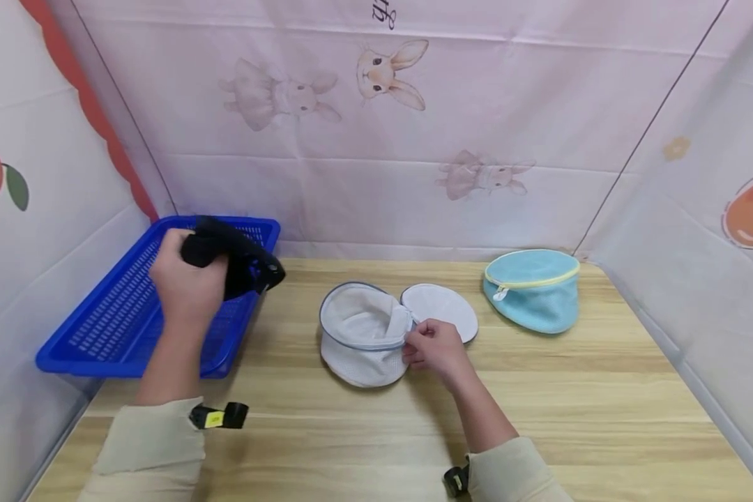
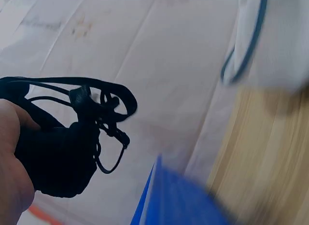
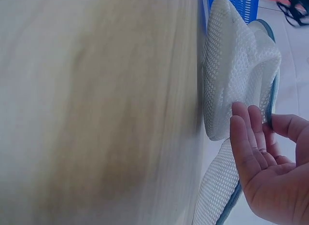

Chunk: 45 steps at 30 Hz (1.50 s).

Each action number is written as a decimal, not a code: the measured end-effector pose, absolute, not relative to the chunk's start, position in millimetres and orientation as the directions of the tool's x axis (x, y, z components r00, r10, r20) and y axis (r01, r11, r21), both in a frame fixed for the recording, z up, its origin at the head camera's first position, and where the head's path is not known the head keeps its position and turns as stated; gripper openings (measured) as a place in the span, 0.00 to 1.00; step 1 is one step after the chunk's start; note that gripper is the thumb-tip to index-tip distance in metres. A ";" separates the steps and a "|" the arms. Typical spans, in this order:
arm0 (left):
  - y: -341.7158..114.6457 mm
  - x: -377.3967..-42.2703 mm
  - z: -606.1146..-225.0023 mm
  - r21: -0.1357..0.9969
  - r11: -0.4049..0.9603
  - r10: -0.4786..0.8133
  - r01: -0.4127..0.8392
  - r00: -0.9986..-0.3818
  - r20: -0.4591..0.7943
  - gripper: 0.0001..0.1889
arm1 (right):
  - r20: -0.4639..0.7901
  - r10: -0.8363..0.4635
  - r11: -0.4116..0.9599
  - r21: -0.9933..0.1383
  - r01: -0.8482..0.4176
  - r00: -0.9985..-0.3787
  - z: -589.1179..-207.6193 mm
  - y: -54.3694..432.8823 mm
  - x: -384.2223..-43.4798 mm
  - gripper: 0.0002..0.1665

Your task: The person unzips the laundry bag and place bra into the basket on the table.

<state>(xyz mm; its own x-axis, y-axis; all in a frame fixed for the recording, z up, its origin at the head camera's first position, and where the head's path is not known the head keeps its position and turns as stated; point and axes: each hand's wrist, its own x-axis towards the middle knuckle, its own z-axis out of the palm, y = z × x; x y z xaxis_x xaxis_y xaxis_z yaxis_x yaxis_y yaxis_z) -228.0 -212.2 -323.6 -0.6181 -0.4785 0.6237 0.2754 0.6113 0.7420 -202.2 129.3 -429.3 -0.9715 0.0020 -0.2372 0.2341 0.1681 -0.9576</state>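
My left hand (image 1: 188,275) grips a bunched black bra (image 1: 235,261) above the blue basket. Its thin straps (image 2: 108,85) dangle in loops in the left wrist view. A round white mesh laundry bag (image 1: 364,362) stands on the table with its mouth facing up. Its zippered lid (image 1: 442,307) is folded back to the right and lies flat. With thumb and index finger, my right hand (image 1: 439,348) pinches the bag's rim beside the lid. The other fingers (image 3: 239,138) extend along the mesh wall in the right wrist view.
A blue plastic basket (image 1: 56,359) with slotted sides is at the table's left. At the back right sits a turquoise mesh bag (image 1: 533,307) with a yellow zipper. Printed cloth walls (image 1: 376,202) enclose the wooden table (image 1: 539,397) at the back and sides.
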 end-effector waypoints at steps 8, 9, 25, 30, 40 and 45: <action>-260.7 -212.4 -334.1 0.592 0.805 -0.367 -0.032 -0.812 0.454 0.16 | -0.251 0.006 0.170 -0.954 0.248 -0.968 -427.0 131.0 -202.7 0.05; -264.5 -211.2 -336.0 0.557 0.828 -0.340 -0.063 -0.846 0.411 0.17 | -0.251 0.007 0.171 -0.954 0.248 -0.968 -427.3 130.9 -202.7 0.05; -323.4 -208.6 -367.2 0.335 0.858 -0.371 -0.389 -0.921 -0.120 0.38 | -0.256 0.012 0.183 -0.950 0.254 -0.967 -432.3 130.1 -201.7 0.06; -323.7 -209.9 -373.7 0.299 0.892 -0.289 -0.339 -0.936 -0.201 0.49 | -0.247 0.002 0.173 -0.954 0.244 -0.969 -432.4 129.9 -201.4 0.07; -312.5 -209.6 -372.8 0.260 0.934 -0.173 -0.246 -0.947 -0.272 0.53 | -0.250 -0.034 0.214 -0.948 0.237 -0.968 -431.0 130.3 -202.2 0.08; -286.6 -205.9 -354.0 0.275 0.943 -0.152 -0.186 -0.978 -0.143 0.45 | -0.255 -0.071 0.273 -0.935 0.228 -0.964 -431.2 130.4 -202.7 0.10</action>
